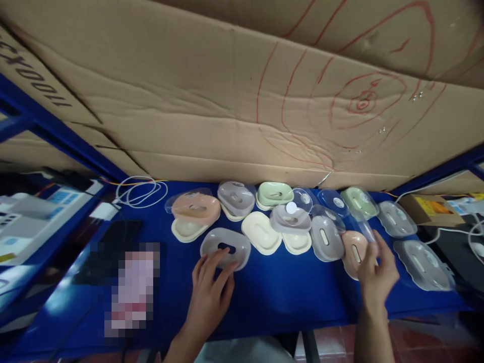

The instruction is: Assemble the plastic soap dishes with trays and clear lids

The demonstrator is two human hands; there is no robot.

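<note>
My left hand point(212, 282) is at a grey oval soap dish point(240, 242) with a slot in its floor. Some fingers reach inside near the slot, others rest at the near rim, gripping that edge. On the right, my right hand point(378, 275) pinches a clear plastic lid point(363, 228), seen tilted and slightly blurred. Beneath it lies a peach soap dish point(351, 252) with a cream insert, partly covered by the hand. A grey soap dish point(327, 239) lies just left of that one. Between the hands sits a cream oval base point(260, 233).
Along the back stand a peach dish point(196, 207), a green dish point(274, 192) and several grey ones. Lidded dishes point(423, 264) lie at the right beside a small cardboard box point(431, 209). A coiled white cable point(141, 191) and a blurred-out object point(134, 287) are at left. Cardboard point(189, 101) walls the back.
</note>
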